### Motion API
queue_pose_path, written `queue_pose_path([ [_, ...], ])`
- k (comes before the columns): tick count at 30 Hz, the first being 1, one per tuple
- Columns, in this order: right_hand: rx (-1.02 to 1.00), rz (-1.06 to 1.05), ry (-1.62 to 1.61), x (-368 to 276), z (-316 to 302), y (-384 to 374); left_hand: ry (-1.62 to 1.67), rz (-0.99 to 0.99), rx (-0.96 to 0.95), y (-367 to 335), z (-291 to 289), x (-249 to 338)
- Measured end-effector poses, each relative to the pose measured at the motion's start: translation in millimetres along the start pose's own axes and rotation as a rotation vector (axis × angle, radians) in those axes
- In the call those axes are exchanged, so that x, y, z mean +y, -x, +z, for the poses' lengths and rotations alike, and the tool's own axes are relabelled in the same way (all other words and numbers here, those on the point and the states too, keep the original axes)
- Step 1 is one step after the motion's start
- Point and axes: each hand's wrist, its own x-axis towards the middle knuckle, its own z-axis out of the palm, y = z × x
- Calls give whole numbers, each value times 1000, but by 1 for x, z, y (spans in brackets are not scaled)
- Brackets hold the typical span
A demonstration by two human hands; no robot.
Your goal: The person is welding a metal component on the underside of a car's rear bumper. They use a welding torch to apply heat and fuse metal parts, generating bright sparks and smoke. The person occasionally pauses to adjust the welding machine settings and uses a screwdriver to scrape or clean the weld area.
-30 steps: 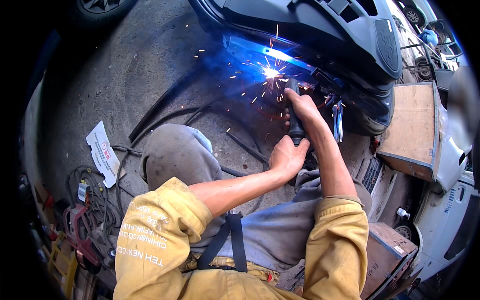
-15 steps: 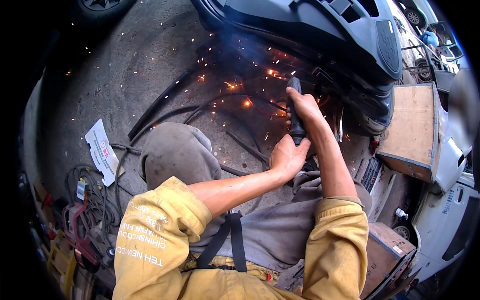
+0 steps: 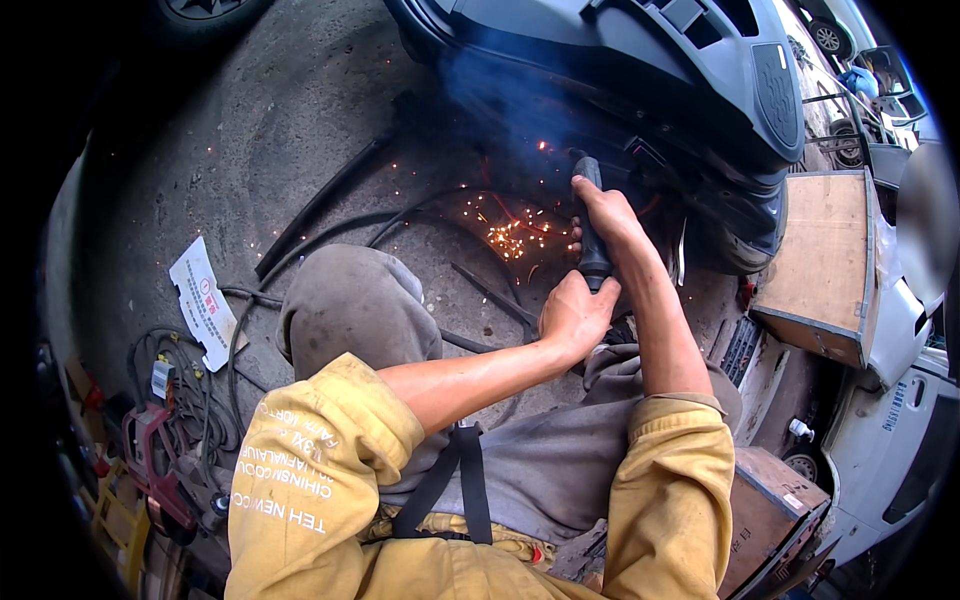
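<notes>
Both my hands are closed around one black-handled torch (image 3: 591,225), held nearly upright in the head view. My right hand (image 3: 612,218) wraps its upper part, near the working end. Lower down, my left hand (image 3: 577,318) grips the rear end. The torch's tip meets the dark underside of a large grey-black vehicle panel (image 3: 640,70), where blue smoke rises and hides the exact contact. A small orange glow (image 3: 543,146) shows beside the tip. Bright sparks (image 3: 508,238) scatter on the concrete left of the torch.
Black cables (image 3: 330,230) curve over the floor (image 3: 260,120) in front of my knee. A printed white sheet (image 3: 207,305) lies at the left, above coiled cable (image 3: 200,400) and a red tool (image 3: 155,460). A wooden crate (image 3: 820,255) stands at the right.
The sparks have shrunk from a wide spray to a small cluster on the floor. The glow at the tip is weaker and the blue smoke thicker. My hands have hardly moved.
</notes>
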Motion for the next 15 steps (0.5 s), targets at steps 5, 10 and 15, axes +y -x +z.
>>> queue_pose_path([
  [5,-41,4,-3,-2,0,1,28,50,-1,-6,3,-8],
  [10,-44,-25,4,2,-1,-3,-7,23,-5,-7,4,-9],
  [15,-32,-13,3,5,-3,-9,2,9,-20,-6,4,-9],
])
